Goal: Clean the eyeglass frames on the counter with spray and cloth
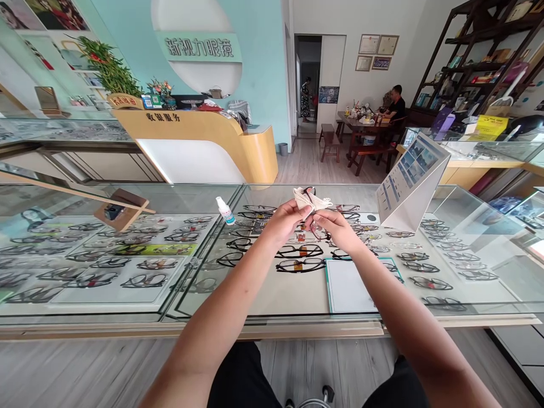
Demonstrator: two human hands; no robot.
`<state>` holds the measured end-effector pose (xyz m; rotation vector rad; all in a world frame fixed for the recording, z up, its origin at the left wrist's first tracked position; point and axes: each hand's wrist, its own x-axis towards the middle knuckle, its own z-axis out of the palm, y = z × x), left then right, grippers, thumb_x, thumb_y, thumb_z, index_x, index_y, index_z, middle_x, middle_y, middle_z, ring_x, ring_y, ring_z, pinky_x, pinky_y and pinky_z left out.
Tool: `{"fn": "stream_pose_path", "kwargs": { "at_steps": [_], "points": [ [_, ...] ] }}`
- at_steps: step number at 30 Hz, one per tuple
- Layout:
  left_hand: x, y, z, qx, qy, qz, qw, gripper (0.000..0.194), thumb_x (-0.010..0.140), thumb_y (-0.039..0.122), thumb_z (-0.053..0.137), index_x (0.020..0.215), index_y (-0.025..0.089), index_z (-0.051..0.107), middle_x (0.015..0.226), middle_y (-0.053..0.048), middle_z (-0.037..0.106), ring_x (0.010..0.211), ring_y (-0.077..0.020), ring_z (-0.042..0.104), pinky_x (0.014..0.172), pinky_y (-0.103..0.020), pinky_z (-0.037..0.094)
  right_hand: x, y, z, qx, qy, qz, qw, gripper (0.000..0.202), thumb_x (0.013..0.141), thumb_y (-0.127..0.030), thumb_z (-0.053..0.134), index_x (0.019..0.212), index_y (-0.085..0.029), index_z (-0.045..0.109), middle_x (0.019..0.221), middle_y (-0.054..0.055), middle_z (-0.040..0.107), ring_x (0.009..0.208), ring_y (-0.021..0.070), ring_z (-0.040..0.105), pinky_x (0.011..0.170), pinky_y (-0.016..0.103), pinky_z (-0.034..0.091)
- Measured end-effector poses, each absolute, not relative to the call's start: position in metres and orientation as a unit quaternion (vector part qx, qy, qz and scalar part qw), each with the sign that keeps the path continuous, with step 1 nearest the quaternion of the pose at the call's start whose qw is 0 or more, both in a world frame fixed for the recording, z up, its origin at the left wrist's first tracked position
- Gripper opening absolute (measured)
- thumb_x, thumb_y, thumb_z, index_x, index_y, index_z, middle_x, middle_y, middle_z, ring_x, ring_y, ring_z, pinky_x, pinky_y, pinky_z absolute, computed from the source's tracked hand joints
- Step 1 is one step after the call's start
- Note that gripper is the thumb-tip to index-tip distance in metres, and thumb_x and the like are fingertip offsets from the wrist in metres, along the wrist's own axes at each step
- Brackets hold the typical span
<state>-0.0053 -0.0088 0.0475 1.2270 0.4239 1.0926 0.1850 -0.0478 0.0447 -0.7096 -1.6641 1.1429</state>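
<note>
Clear, glossy glass tops the display case [272, 309] here, throwing reflections over smooth dark-rimmed eyeglasses [300, 264], while a pale, soft-looking cloth [304, 198] shows a textured edge, the spray bottle [225, 212] looks smooth white plastic, and the bench [329, 137] shines in reddish-brown wood.

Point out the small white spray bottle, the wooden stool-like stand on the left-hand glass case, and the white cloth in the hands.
Small white spray bottle [227, 215]: head view, on its labelled body.
Brown wooden stand [135, 198]: head view, on its upper board.
White cloth [300, 198]: head view, on its bunched left side.
</note>
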Motion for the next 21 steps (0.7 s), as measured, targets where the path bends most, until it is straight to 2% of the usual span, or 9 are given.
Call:
{"fn": "stream_pose_path", "kwargs": {
  "at_steps": [4,9,14,21],
  "points": [
    [-0.0027,-0.0111,0.0506,0.542,0.181,0.49,0.659,0.048,0.076,0.048,0.107,0.097,0.016,0.077,0.071,0.002,0.067,0.062,-0.0139,0.06,0.06,-0.03,0.054,0.1858,-0.0481,0.0454,-0.303,-0.673,0.476,0.477,0.051,0.104,-0.068,0.07,0.087,-0.022,0.082,0.089,0.006,0.077,0.086,0.0219,0.064,0.086,0.037,0.05],
    [-0.0031,-0.0121,0.0517,0.548,0.179,0.482,0.66,0.052,0.078,0.047,0.105,0.109,0.016,0.078,0.073,0.002,0.065,0.064,-0.0145,0.06,0.06,-0.03,0.052,0.1863,-0.0463,0.0402,-0.297,-0.656,0.5,0.481,0.045,0.103,-0.063,0.071,0.089,-0.022,0.082,0.088,0.004,0.077,0.085,0.0215,0.063,0.088,0.036,0.051],
    [-0.0035,-0.0094,0.0448,0.586,0.208,0.488,0.613,0.056,0.081,0.051,0.102,0.118,0.016,0.079,0.072,0.002,0.069,0.061,-0.0153,0.063,0.064,-0.031,0.052,0.1877,-0.0456,0.0393,-0.294,-0.658,0.496,0.485,0.045,0.105,-0.06,0.069,0.086,-0.021,0.082,0.089,0.006,0.077,0.091,0.0226,0.066,0.092,0.037,0.051],
    [0.0013,-0.0135,0.0457,0.578,0.219,0.516,0.593,0.052,0.079,0.056,0.102,0.103,0.018,0.076,0.067,0.003,0.069,0.053,-0.0153,0.061,0.06,-0.033,0.055,0.1864,-0.0481,0.0476,-0.293,-0.673,0.486,0.474,0.051,0.101,-0.068,0.073,0.083,-0.021,0.082,0.084,0.006,0.076,0.086,0.0226,0.065,0.091,0.038,0.054]
  ]
}}
